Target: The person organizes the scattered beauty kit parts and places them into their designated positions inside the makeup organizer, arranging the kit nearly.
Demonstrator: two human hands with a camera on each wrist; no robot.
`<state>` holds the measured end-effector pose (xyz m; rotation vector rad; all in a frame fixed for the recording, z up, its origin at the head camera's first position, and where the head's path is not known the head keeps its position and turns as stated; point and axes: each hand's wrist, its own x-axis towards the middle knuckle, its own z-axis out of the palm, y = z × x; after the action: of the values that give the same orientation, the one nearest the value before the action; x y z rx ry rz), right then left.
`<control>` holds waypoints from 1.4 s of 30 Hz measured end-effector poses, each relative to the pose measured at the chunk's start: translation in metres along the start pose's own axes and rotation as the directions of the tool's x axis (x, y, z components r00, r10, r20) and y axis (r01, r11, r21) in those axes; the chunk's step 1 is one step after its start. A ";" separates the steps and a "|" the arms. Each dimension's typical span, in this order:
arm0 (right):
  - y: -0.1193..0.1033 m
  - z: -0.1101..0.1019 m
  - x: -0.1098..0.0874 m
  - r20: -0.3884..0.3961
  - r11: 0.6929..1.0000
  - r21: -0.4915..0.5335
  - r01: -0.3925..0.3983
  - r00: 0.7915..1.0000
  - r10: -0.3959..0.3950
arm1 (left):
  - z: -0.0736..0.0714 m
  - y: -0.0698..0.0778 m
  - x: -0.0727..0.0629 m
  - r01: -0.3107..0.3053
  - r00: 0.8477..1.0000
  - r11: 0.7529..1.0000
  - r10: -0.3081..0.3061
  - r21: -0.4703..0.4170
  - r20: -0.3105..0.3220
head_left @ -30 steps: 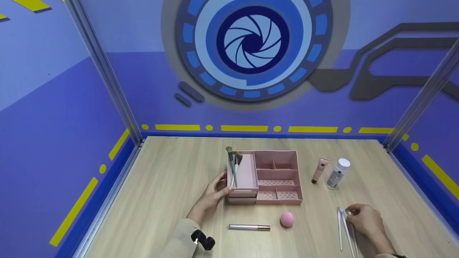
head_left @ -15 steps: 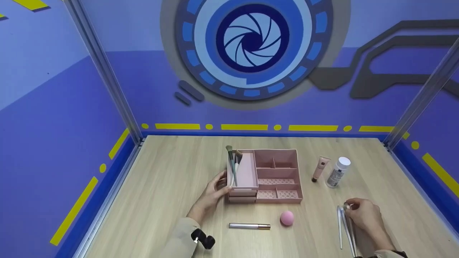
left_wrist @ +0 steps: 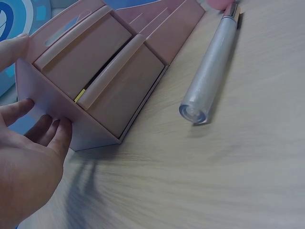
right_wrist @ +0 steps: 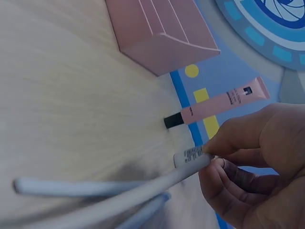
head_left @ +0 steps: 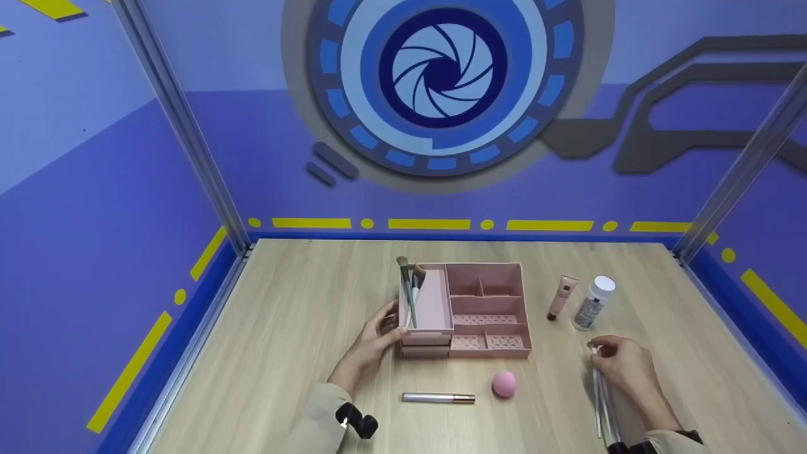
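My left hand rests against the left side of a pink makeup organizer. In the left wrist view its fingertips touch the side wall and the thumb lies at the upper front edge. Two makeup brushes lean in the organizer's left compartment. Between thumb and fingers, my right hand pinches the end of a slim white stick, which slants down toward the near side. The pinched end is partly hidden by the fingers. Two similar pale sticks lie beneath it on the table.
A pink tube and a white-capped bottle stand right of the organizer. In front of it lie a silvery cosmetic tube and a pink sponge. Blue panels border the table.
My right hand has moved forward and slightly left, carrying the end of the slim stick toward the bottle. The left hand stays against the organizer.
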<state>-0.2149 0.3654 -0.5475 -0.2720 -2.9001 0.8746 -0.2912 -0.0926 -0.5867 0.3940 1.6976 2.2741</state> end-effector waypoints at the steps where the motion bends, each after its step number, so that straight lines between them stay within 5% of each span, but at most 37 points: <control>1: -0.003 0.001 0.000 0.003 1.000 0.004 0.003 1.000 -0.003 | 0.000 0.000 0.000 -0.002 1.000 1.000 0.002 0.003 0.000; 10: -0.029 0.014 0.006 -0.029 0.997 0.039 0.071 0.997 -0.070 | -0.001 0.000 0.001 -0.045 0.998 0.998 0.043 0.035 0.035; 34: -0.086 0.022 0.036 -0.074 0.970 0.114 0.214 0.976 -0.206 | 0.000 0.002 -0.001 -0.006 1.000 1.000 0.005 0.022 0.030; 42: -0.102 0.023 0.044 -0.100 0.965 0.110 0.239 0.968 -0.228 | -0.002 0.003 -0.001 -0.003 1.000 0.997 0.002 0.077 0.016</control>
<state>-0.2760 0.2782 -0.5073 0.0421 -2.7137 0.9661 -0.2916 -0.0954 -0.5848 0.4294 1.7814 2.2067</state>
